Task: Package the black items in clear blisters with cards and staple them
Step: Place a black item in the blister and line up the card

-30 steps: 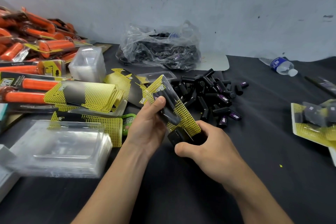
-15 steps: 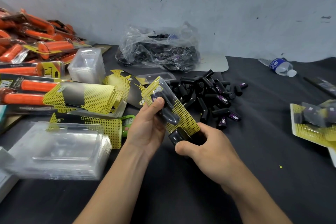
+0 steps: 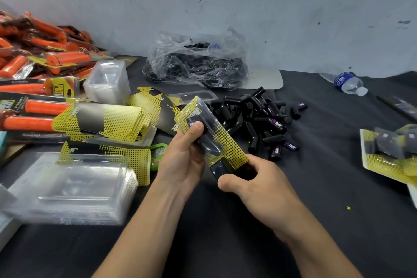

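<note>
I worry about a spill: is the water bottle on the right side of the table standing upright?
No, the water bottle lies on its side on the dark table, close to the wall.

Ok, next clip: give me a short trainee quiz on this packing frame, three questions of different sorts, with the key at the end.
1. True or false: the clear plastic water bottle with a blue label lies on its side on the dark table, toward the back right.
2. What does the left hand's grip hold? A) an orange-handled pack B) a clear blister pack backed by a yellow dotted card C) a stack of empty blisters
3. Fill in: the glossy black tool at that pack's lower end sits in the ___ hand's grip.

Key: 1 true; 2 B; 3 right, the right hand's grip.
</note>
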Tool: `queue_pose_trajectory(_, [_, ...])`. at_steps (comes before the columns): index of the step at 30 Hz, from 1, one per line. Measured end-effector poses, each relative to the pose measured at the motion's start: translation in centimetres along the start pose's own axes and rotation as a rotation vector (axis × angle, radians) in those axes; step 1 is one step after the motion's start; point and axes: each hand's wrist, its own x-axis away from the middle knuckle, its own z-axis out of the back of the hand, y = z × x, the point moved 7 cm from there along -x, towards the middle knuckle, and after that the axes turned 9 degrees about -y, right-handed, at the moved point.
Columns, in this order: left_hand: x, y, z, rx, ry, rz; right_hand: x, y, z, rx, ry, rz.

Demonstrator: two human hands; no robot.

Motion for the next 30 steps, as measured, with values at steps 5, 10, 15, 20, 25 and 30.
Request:
queue_pose_trajectory(5, [-0.2,-0.1,0.0,0.013,-0.032,-0.013,-0.2,0.0,0.0,-0.029,0.048,0.009])
queue_pose_trajectory(10, [-0.3,-0.4,0.1,0.026,-0.046,-0.015,-0.4,0.0,0.1,-0.074,0.092,0.012])
queue_pose_trajectory(15, [-0.2,-0.5,0.6,-0.021,0.041,-0.012,-0.9,0.3,0.0,-0.058,-0.049,-0.024])
queue_pose_trajectory(20, [-0.2,-0.2,1.3,-0.061,0.178,-0.064,-0.8,1.7,1.2,-0.319,-0.189,-0.104])
queue_pose_trajectory(25, [-0.2,0.3,2.7,0.049,0.282,-0.068,-1.1,3.2,3.4,-0.259,0.005,-0.178])
queue_pose_trajectory(30, [-0.2,-0.4,2.4,-0.002,0.256,0.011,-0.5,2.4,4.6,0.245,0.297,-0.244])
